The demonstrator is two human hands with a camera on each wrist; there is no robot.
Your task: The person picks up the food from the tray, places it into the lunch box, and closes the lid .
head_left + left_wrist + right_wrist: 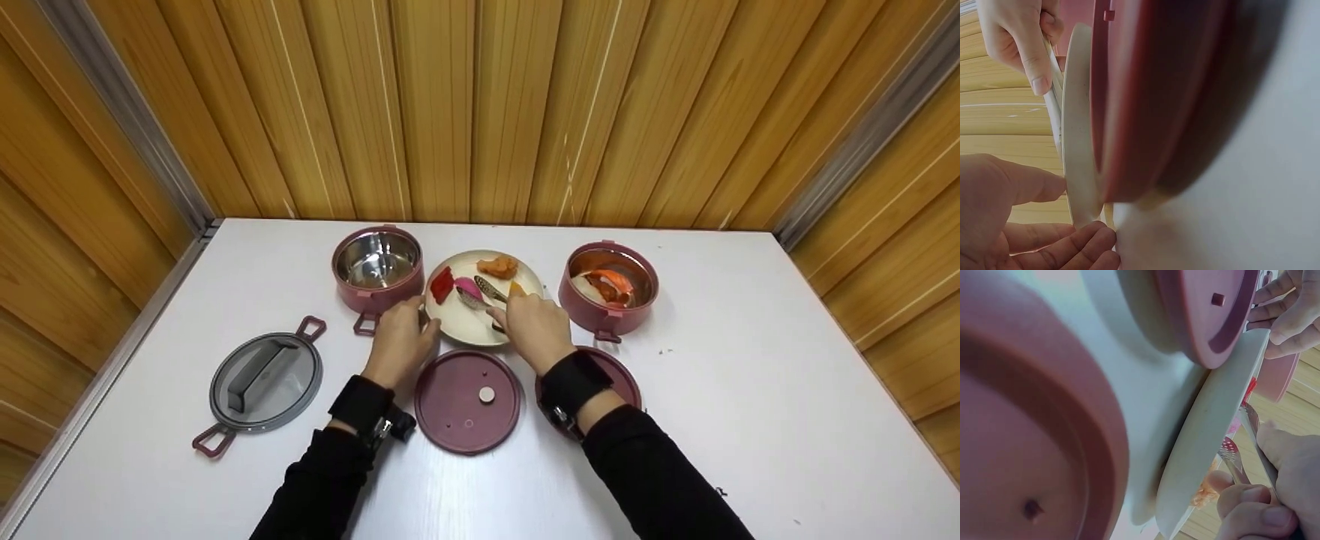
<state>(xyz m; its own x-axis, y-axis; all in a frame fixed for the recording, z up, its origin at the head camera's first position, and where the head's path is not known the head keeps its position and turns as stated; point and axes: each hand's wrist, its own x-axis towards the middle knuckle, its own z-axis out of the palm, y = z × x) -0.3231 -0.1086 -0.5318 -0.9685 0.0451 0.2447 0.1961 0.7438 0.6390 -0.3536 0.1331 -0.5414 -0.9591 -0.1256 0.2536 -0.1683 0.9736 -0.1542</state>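
Observation:
A cream plate (459,328) holds a pink piece (466,286), a red piece (441,286), an orange-brown piece (499,266) like fried chicken, and a yellow piece (516,287) partly behind the fingers. My left hand (397,341) pinches the plate's near-left rim, thumb on top and fingers underneath, as the left wrist view shows. In my right hand (536,330) is a pair of metal tongs (1230,447) with perforated ends. Those ends lie on either side of the pink piece; whether both touch it I cannot tell.
Left of the plate stands a maroon pot (375,301) with a bare steel inside. Another maroon pot (604,319) at right contains food pieces. A grey lid (262,382) lies far left. Nearer lie a maroon lid (465,424) and a second one (621,375) partly under my right forearm.

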